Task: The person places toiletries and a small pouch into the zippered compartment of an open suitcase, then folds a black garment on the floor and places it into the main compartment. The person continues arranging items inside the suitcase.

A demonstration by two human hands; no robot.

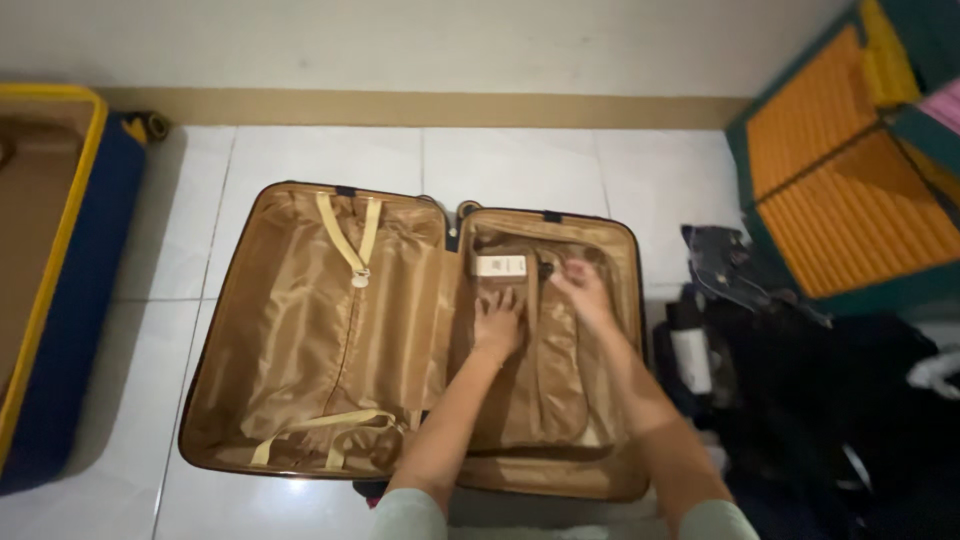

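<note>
An open suitcase (pixel 230 300) with tan satin lining lies flat on the white tiled floor. Its left half holds only pale yellow straps (pixel 350 240). Over the right half lies a zipped tan divider panel (pixel 545 390). My left hand (pixel 497 322) presses flat on that panel, fingers spread, just below a small white rectangular item (pixel 499 265). My right hand (pixel 583 290) rests at the panel's upper part, fingers curled near a dark spot by the zip; whether it pinches anything is unclear.
A blue suitcase with a yellow rim (pixel 60 300) lies open at the left edge. A teal and orange ribbed case (pixel 850 200) stands at the right. Dark clothes (pixel 850 400), a clear plastic bag (pixel 725 265) and a white bottle (pixel 690 355) lie right of the suitcase.
</note>
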